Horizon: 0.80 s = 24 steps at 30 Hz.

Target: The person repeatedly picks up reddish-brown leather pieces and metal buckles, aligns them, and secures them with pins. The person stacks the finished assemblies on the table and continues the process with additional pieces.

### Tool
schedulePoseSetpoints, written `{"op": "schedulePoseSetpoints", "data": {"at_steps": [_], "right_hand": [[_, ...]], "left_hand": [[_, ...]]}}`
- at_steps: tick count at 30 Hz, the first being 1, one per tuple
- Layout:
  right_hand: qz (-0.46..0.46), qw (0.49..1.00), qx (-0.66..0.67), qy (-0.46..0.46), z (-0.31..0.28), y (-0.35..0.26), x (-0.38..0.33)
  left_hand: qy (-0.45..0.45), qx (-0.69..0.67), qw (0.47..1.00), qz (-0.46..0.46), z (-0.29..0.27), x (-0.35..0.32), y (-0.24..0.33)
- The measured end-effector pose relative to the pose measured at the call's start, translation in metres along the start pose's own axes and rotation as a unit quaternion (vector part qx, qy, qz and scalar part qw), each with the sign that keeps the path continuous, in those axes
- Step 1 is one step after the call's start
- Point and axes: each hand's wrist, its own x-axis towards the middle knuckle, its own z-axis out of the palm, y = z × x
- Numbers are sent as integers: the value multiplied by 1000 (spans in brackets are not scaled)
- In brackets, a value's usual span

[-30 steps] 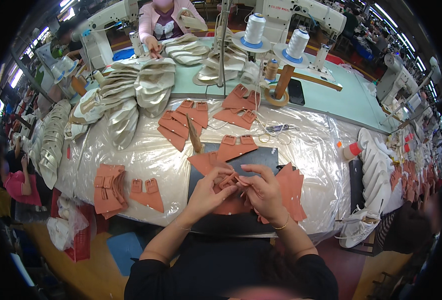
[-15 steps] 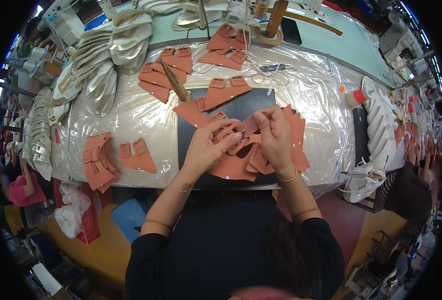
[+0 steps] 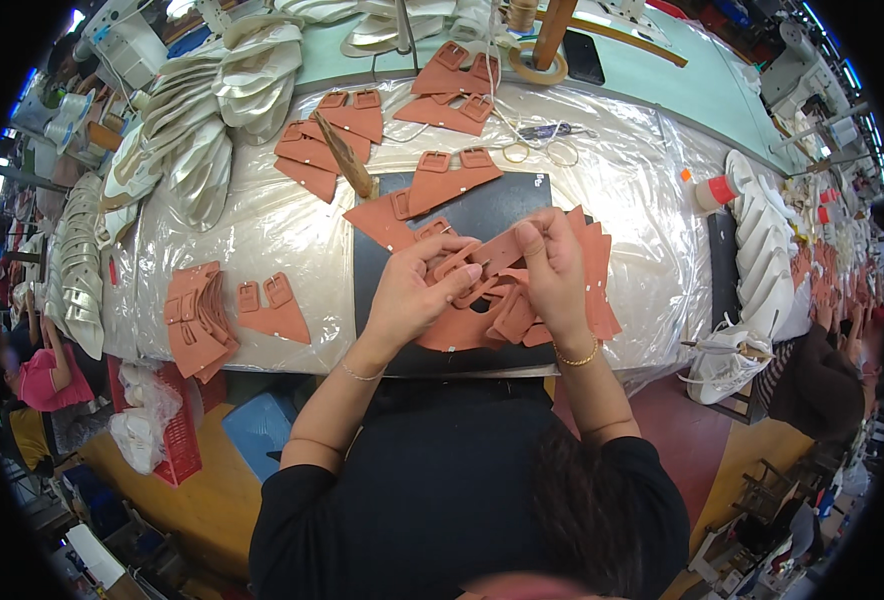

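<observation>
My left hand [image 3: 412,292] pinches a covered orange-brown buckle [image 3: 452,264] between thumb and fingers. A punched strap [image 3: 502,250] of the same colour runs from the buckle to my right hand [image 3: 554,268], whose thumb and fingers are closed on its end. Below both hands hangs the rest of this orange-brown shoe-upper piece [image 3: 457,330], partly over more pieces. It lies above a black mat [image 3: 367,270]. Right of my right hand, a fanned stack of orange-brown pieces [image 3: 597,285] shows. Fingers hide part of the buckle.
Buckled pieces lie beyond the mat [image 3: 452,185] and in a stack [image 3: 200,320] at left. A wooden-looking pointed stick [image 3: 342,155] stands near them. Scissors [image 3: 552,132], a tape roll [image 3: 539,68] and a phone [image 3: 584,60] are farther back. Pale shoe parts [image 3: 762,245] line the right side.
The strap's end has tilted slightly in my right hand, and loose flaps beneath it have shifted. Both hands keep their hold in nearly the same place.
</observation>
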Motion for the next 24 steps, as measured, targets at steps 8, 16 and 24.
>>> {"op": "schedulePoseSetpoints", "data": {"at_steps": [8,16,24], "right_hand": [[-164,920,-354,-48,23,-8,-22],[-73,988,-105,-84,-4,-11,-5],[-121,958,-89,-244,-5,2,11]], "left_hand": [[103,116,987,47,1,10,-24],[-89,47,993,67,-16,-3,4],[-221,-126,967,-26,-18,-21,11]]}}
